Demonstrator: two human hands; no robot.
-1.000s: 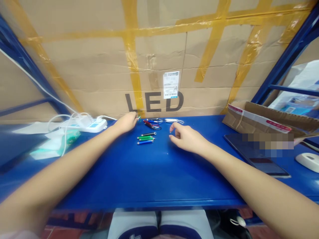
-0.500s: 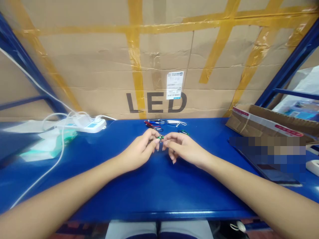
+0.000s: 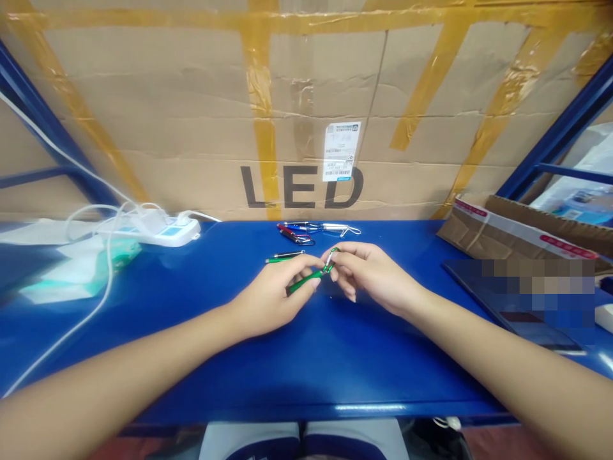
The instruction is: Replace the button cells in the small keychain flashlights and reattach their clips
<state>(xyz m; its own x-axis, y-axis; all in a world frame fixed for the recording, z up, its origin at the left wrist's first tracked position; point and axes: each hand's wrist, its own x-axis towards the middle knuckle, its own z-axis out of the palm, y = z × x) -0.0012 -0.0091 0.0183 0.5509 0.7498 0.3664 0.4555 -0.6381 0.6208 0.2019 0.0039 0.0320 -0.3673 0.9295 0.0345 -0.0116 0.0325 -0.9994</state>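
Note:
My left hand [image 3: 271, 291] is closed on a green pen [image 3: 305, 281], its barrel slanting up to the right between thumb and fingers. At the pen's upper end is a green carabiner clip [image 3: 331, 259], pinched by the thumb and forefinger of my right hand [image 3: 366, 271]. The clip meets the pen's end; whether it is hooked on I cannot tell. Just beyond my left hand shows another green pen-like piece with a dark and silver strip [image 3: 285, 257], partly hidden by the fingers. Farther back lie several pens with clips, among them a red one [image 3: 293, 235] and a silver-white one [image 3: 335, 227].
A large cardboard box [image 3: 191, 140] marked LED stands behind the blue table [image 3: 287, 370]. On the left are a white power strip [image 3: 167, 231], its cable and a green-white packet [image 3: 81, 268]. At right sit an open cardboard box [image 3: 517, 233] and a dark flat device [image 3: 479, 287].
The green carabiner that lay on the table beyond my right hand is now in that hand, at the pen's end. My left hand has turned, so the green pen's barrel shows lengthwise.

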